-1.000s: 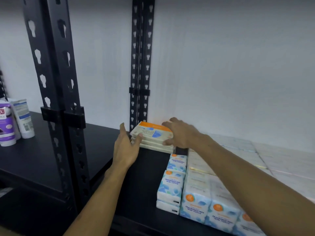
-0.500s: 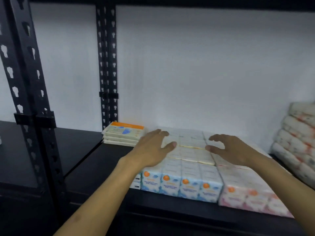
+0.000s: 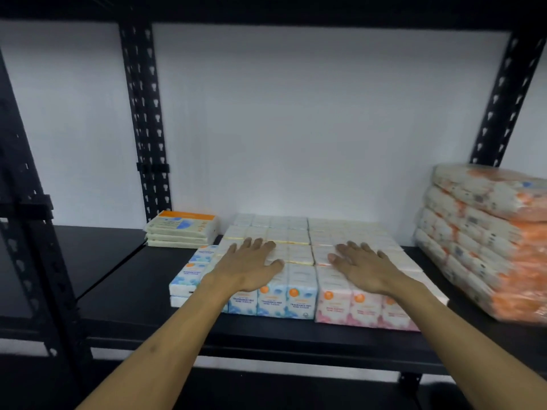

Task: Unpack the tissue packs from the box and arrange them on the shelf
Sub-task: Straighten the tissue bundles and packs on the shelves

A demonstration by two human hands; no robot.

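Both hands now lower, left hand (image 3: 251,269) & right hand (image 3: 362,269) fingers flat on "FRAGRANCE FREE MINI TISSUE" packs (image 3: 270,300), gripping nothing.

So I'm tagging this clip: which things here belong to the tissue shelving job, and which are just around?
Job:
blue tissue packs
pink tissue packs
flat cream packs
shelf
left hand
right hand

Around:
orange-and-white bundles
shelf uprights
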